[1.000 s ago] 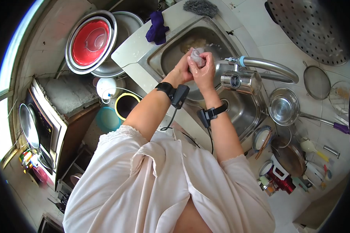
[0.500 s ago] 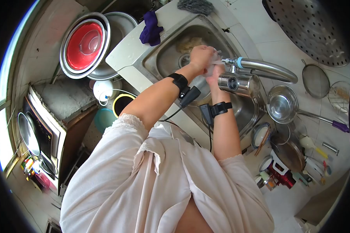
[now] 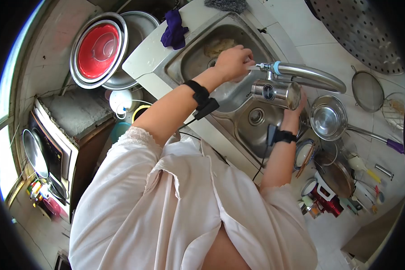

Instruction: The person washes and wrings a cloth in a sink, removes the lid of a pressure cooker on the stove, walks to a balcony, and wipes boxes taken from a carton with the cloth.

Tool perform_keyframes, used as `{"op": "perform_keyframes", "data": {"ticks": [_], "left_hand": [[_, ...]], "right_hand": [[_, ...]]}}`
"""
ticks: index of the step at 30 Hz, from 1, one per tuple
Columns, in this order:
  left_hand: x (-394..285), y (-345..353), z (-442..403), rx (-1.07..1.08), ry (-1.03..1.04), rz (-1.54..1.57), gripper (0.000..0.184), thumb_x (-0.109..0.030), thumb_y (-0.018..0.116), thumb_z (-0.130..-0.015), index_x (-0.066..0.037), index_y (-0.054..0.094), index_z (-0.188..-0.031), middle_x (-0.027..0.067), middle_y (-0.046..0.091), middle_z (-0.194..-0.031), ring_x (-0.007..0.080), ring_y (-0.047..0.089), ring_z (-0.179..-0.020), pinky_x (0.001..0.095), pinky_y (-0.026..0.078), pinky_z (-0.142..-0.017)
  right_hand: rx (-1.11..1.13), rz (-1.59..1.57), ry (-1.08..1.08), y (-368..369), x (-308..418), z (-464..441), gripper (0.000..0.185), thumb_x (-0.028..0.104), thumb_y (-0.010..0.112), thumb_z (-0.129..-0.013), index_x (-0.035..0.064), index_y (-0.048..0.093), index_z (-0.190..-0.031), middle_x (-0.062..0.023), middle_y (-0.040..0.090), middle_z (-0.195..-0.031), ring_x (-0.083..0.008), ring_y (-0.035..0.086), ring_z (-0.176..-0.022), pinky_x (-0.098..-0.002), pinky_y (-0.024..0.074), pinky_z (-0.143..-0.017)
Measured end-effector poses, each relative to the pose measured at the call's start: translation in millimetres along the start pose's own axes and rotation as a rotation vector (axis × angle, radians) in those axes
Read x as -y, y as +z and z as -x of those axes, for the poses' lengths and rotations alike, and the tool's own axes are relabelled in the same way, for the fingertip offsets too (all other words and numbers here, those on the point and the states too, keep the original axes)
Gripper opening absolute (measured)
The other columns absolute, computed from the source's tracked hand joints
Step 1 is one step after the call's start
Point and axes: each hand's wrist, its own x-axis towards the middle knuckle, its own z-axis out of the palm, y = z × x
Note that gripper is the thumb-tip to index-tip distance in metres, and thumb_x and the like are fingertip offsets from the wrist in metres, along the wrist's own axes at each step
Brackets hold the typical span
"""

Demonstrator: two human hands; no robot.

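Observation:
My left hand (image 3: 231, 64) is over the left basin of the steel double sink (image 3: 172, 70), just beside the faucet spout. Its fingers are curled; something pale and translucent shows below them, either water or a clear object, I cannot tell which. A yellowish clump (image 3: 219, 47) lies in the far part of that basin. My right hand (image 3: 302, 102) is behind the shiny steel cylinder (image 3: 276, 93) attached to the faucet (image 3: 310, 75); its fingers are mostly hidden. Both wrists wear black straps with cables.
A purple cloth (image 3: 174, 30) hangs at the counter's left edge. A grey scrubber (image 3: 226, 5) lies beyond the sink. Right of the sink are a long-handled steel pan (image 3: 325, 118), a strainer (image 3: 367, 91) and a red-and-white appliance (image 3: 327, 200). Stacked basins with a red one (image 3: 91, 59) stand left.
My right hand has left my left hand and moved right, behind the steel cylinder. My left hand stays over the left basin, slightly turned.

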Motion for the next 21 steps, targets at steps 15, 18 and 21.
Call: {"op": "perform_keyframes", "data": {"ticks": [15,18,21], "left_hand": [[14.2,12.1,53.2,0.029,-0.849,1.525,0.032,-0.041,0.056,-0.103,-0.012,0.063,-0.114,0.0067,0.070,-0.110,0.0210,0.068,-0.096,0.0449,0.056,-0.082],[-8.5,-20.1,64.2,0.190,-1.144,1.433,0.040,-0.049,0.050,-0.103,-0.013,0.063,-0.115,0.0056,0.070,-0.109,0.0222,0.067,-0.096,0.0471,0.054,-0.088],[3.0,-6.8,73.1,0.079,-1.029,1.655,0.040,-0.048,0.050,-0.100,-0.013,0.064,-0.113,0.0067,0.070,-0.110,0.0233,0.067,-0.099,0.0431,0.053,-0.090]], "right_hand": [[0.375,-0.414,0.403,149.3,-55.6,135.0,0.049,0.033,0.067,-0.099,0.0118,0.051,-0.141,-0.0062,0.061,-0.130,-0.0191,0.061,-0.116,-0.0361,0.0505,-0.099],[0.307,-0.028,-0.030,187.0,-59.8,144.5,0.038,0.031,0.070,-0.097,0.0101,0.059,-0.126,-0.0054,0.065,-0.118,-0.0188,0.063,-0.105,-0.0333,0.0508,-0.091],[0.460,0.514,-0.776,205.5,-37.9,158.2,0.029,0.031,0.069,-0.099,0.0036,0.063,-0.104,-0.0072,0.065,-0.099,-0.0190,0.060,-0.092,-0.0341,0.0496,-0.083]]}}
